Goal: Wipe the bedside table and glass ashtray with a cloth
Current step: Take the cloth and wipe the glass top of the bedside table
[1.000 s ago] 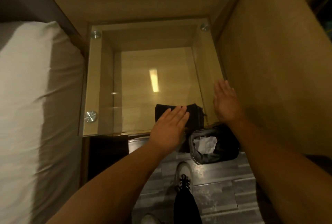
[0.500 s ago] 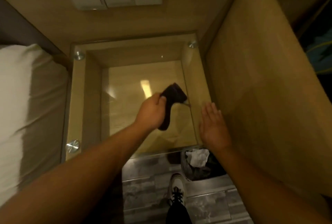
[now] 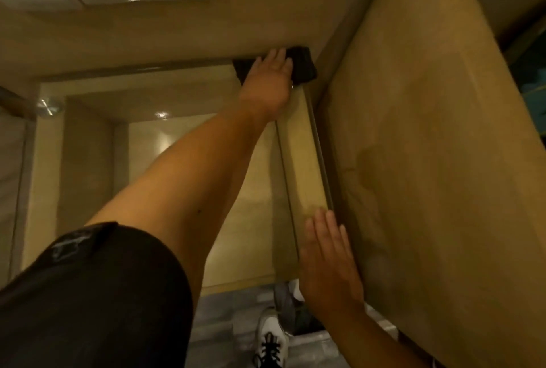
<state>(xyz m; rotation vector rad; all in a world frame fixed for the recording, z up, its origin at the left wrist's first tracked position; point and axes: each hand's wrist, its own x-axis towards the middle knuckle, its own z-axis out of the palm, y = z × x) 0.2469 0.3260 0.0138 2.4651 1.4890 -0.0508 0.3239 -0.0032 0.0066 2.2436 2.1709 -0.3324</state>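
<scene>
While pressed flat under the left hand (image 3: 273, 73), fingers spread open on top rather than clenched, dark cloth (image 3: 302, 67) bunched at the far right corner of the glass-topped bedside table (image 3: 298, 143), against the back wall; long axis roughly left to right along that wall. Right hand (image 3: 328, 261) laid open, palm down, grasping nothing, at the table's near right edge beside the wooden panel (image 3: 428, 146). Below, a bin (image 3: 285, 302), mostly hidden; contents cannot be told. White shoe (image 3: 270, 338) on the tiled floor.

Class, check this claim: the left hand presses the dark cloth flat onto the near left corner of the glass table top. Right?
Not quite. The head view shows the left hand pressing the dark cloth onto the far right corner of the glass table top.
</scene>
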